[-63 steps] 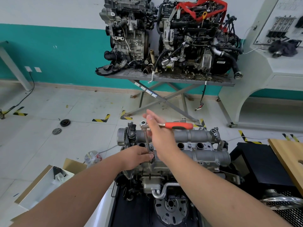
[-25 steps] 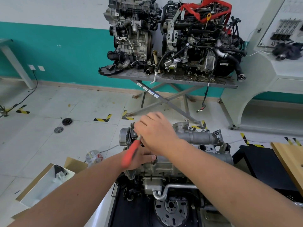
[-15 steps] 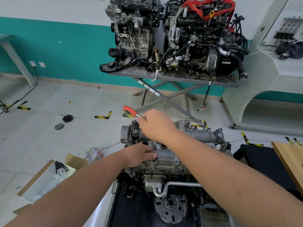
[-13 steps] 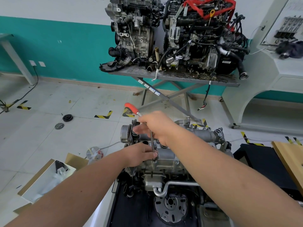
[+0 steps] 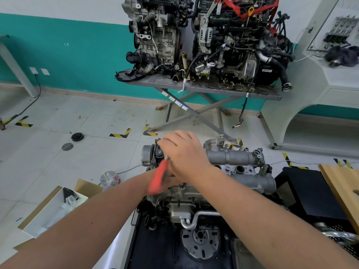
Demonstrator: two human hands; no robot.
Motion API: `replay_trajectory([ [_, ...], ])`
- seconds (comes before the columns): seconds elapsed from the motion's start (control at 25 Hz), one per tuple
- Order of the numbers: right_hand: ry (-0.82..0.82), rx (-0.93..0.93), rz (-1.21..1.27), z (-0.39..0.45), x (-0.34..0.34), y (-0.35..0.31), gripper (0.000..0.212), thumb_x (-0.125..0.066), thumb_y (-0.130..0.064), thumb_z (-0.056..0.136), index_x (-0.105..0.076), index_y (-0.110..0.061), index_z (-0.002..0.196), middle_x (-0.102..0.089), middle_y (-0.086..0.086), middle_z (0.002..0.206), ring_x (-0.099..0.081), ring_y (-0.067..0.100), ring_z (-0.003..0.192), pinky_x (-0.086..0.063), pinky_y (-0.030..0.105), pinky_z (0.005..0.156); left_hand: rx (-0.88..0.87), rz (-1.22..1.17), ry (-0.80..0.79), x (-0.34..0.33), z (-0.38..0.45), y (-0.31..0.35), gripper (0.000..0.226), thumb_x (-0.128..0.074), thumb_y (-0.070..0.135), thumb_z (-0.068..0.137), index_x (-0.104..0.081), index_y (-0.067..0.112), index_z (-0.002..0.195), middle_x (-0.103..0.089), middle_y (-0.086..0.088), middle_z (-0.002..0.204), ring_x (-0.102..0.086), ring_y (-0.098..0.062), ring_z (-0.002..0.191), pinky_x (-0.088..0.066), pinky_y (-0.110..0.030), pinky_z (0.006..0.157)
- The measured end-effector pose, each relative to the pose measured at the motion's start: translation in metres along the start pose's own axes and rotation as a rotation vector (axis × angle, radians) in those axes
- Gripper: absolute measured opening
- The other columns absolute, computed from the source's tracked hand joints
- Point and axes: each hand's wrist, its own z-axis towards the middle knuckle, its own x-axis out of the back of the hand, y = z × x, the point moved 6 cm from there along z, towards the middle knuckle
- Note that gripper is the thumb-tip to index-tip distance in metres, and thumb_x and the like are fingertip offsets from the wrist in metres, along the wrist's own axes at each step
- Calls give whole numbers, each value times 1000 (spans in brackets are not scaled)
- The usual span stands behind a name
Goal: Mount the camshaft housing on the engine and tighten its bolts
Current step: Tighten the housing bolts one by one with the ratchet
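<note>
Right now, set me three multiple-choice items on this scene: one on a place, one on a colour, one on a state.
1. Where does the cardboard box lie?
A. floor, left of the engine
B. on the metal table
C. on the wooden board

2. What colour is the ratchet handle?
A. blue
B. red-orange
C. yellow

3. What is the right hand doing?
A. hanging idle
B. resting flat on the floor
C. gripping the ratchet

Answers: 1 A, the box sits on tiles beside the engine; 2 B, the blurred handle shows red-orange; 3 C, fingers are wrapped at the handle's upper end.

Right hand (image 5: 184, 154) grips ratchet (image 5: 158, 176) (blurred).
</note>
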Motion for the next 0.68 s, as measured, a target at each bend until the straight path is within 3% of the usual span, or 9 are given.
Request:
replay_trajectory([
  [0.04,-89,5,-74,6,1,0,28,-56,-23,90,-69,-11,112,-67,7,99,-60,29,92,-42,39,85,-44,117,47,3,0,4,19,-49,27,103,-64,18,110,-59,17,89,-57,17,70,-42,-5,63],
  [0.12,-281,12,-146,11,2,2,52,-38,-52,96,-59,-13,124,-58,7,95,-53,26,87,-41,40,85,-21,265,19,2,-1,7,22,-51,47,99,-60,28,107,-54,19,87,-53,5,76,-38,-16,64],
  [0.2,-437,50,-118,13,3,7,70,-21,-65,95,-47,-17,139,-53,5,101,-49,24,92,-40,40,88,20,236,-20,1,-2,6,34,-48,52,99,-59,24,112,-55,14,86,-51,3,74,-36,-22,64],
  [0.36,-588,132,-70,16,1,14,61,-28,-52,102,-26,-21,154,-49,6,110,-45,22,98,-30,33,81,47,81,-68,-1,-4,9,40,-49,53,99,-54,18,79,-39,12,57,-36,-3,47,-31,-28,57],
  [0.48,-596,177,-74,17,5,14,57,-31,-46,106,-23,-21,155,-48,3,108,-40,17,89,-27,31,76,65,49,-99,-1,-3,6,36,-47,55,99,-63,26,84,-32,14,48,-32,-7,45,-30,-29,55],
  [0.56,-586,147,-104,21,4,14,45,-30,-42,107,-39,-21,145,-50,-2,100,-45,17,85,-35,32,72,65,35,-120,-3,-2,4,30,-47,58,98,-67,39,86,-32,13,49,-32,-9,47,-30,-29,57],
  [0.6,-576,95,-140,26,3,14,35,-33,-38,107,-51,-20,130,-54,-3,94,-53,19,83,-42,35,69,59,31,-122,-3,-1,3,29,-48,58,97,-67,41,85,-33,13,49,-33,-8,47,-30,-29,57],
  [0.68,-606,-197,-55,32,1,18,22,-40,-26,103,-56,-16,92,-59,-2,79,-64,27,75,-50,37,60,38,38,-111,-4,1,1,26,-48,58,97,-67,43,88,-36,13,49,-34,-5,45,-31,-29,58],
])
